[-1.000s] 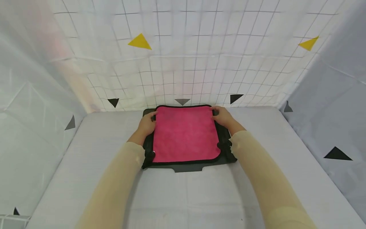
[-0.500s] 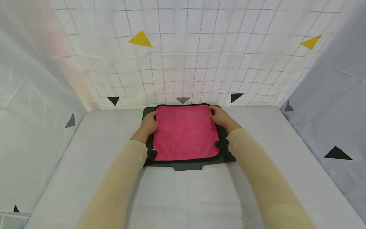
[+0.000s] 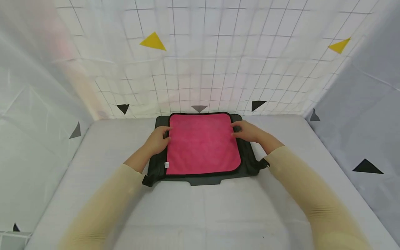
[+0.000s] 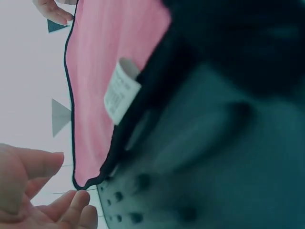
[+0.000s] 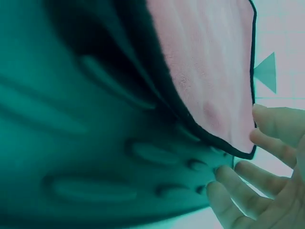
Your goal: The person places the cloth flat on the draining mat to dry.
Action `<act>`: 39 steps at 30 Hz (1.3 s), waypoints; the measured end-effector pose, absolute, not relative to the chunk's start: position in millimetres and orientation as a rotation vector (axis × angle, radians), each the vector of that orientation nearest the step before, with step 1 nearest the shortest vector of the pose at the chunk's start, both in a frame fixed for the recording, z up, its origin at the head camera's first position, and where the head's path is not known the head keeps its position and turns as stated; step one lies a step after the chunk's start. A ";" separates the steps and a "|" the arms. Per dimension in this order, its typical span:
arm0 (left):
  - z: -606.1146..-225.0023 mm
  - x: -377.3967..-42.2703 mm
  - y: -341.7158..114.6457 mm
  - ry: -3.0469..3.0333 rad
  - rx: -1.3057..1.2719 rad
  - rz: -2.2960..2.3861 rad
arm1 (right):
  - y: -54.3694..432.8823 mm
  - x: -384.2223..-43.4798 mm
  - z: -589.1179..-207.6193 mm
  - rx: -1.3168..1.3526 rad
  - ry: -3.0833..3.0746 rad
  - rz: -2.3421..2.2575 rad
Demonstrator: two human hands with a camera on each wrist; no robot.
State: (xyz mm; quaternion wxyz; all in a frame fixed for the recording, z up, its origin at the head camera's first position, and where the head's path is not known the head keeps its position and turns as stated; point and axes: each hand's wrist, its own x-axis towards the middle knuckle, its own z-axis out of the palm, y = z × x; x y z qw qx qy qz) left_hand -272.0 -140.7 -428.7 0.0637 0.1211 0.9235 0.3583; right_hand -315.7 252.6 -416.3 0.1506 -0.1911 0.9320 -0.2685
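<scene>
A pink cloth with black edging lies flat over a dark board at the back of the table. My left hand is at the cloth's left edge, thumb and fingers spread apart. Across from it, my right hand is at the right edge, its fingers also parted. The left wrist view shows a white tag on the cloth's edge and raised bumps on the board. In the right wrist view the thumb and fingers are close to a cloth corner; whether they touch it is unclear.
A white sheet covers the table. Behind the board rises a gridded white curtain, with plain sheets on the left and right sides. Black wrist straps hang close over the board's front corners.
Both hands have loosened from the cloth's upper side edges and shifted slightly nearer, with wrists and forearms swinging outward. The cloth has stayed in place, and its white tag now shows.
</scene>
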 end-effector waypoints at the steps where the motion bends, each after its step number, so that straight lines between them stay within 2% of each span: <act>1: -427.1 -267.8 -143.2 2.785 0.383 1.079 | 255.0 -310.5 -413.3 -0.551 2.673 -0.756; 11: -424.7 -233.3 -162.9 2.761 0.450 0.969 | 269.4 -271.1 -395.4 -0.556 2.603 -0.711; 24: -425.4 -196.9 -167.5 2.752 0.619 0.873 | 278.2 -241.9 -399.3 -0.572 2.532 -0.762; 28: -428.7 -188.3 -164.1 2.786 0.712 0.765 | 275.5 -233.7 -408.1 -0.655 2.593 -0.744; 35: -432.2 -179.4 -159.5 2.856 0.764 0.584 | 268.4 -221.0 -426.0 -0.955 2.748 -0.665; 39: -434.1 -178.2 -159.7 2.867 0.762 0.516 | 270.5 -216.2 -434.7 -0.994 2.759 -0.575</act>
